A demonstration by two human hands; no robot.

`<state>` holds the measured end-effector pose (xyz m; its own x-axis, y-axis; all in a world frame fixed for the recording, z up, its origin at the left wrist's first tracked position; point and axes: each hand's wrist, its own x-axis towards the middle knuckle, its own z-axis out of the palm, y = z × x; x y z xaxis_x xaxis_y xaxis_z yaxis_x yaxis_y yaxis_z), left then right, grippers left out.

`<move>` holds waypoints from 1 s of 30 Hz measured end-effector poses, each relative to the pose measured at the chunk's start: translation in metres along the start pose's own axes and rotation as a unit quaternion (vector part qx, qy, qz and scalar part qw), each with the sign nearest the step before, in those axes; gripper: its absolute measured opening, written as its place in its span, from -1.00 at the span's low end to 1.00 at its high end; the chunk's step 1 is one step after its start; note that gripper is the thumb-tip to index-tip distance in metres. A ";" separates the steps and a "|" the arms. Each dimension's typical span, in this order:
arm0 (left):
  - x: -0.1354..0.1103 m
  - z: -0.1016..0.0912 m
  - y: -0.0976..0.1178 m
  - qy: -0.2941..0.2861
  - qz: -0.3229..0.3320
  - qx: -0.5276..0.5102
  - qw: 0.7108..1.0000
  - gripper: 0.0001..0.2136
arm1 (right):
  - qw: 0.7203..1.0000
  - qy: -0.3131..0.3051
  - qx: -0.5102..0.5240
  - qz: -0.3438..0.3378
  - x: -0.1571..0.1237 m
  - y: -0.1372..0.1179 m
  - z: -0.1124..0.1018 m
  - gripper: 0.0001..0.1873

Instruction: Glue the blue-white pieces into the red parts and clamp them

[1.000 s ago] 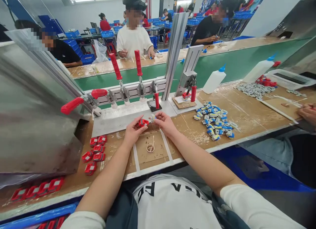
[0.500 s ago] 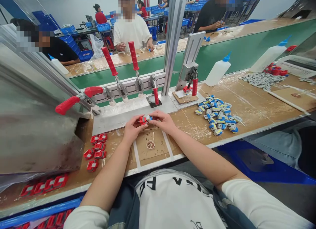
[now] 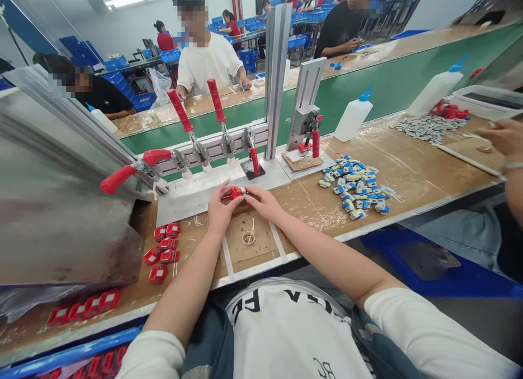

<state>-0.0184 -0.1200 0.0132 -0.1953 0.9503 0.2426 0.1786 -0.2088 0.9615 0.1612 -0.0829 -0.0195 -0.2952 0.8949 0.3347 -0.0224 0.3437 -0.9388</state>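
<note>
My left hand (image 3: 219, 208) and my right hand (image 3: 263, 202) meet in front of me, both pinched on one small red part (image 3: 235, 192) with a blue-and-white piece pressed against its right side. They hover just above the front edge of a metal plate (image 3: 192, 196). Below the hands lies a taped square with a small ring and a stick (image 3: 248, 237). Several red parts (image 3: 162, 249) lie left of my left hand. A heap of small blue-and-white pieces (image 3: 355, 184) lies to the right of my right hand.
Red-handled toggle clamps (image 3: 192, 134) stand on a rail behind the plate. A small press (image 3: 306, 134) and white glue bottles (image 3: 353, 117) stand to the right. A steel chute (image 3: 53, 205) fills the left. A neighbour's hand (image 3: 502, 139) shows at far right; other people sit across the green belt.
My right hand has brought its small blue-and-white piece over to the red part in my left hand, and both hands have closed together on it.
</note>
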 end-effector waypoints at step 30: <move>0.107 0.076 -0.009 0.015 0.039 0.222 0.974 -0.44 | 0.982 0.049 0.169 0.074 0.095 -0.095 -0.072 -0.38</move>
<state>0.0328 0.0011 0.0203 -0.1918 0.9271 0.3221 0.5921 -0.1524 0.7913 0.2044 -0.0101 0.1072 -0.2258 0.9569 0.1827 -0.3067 0.1082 -0.9457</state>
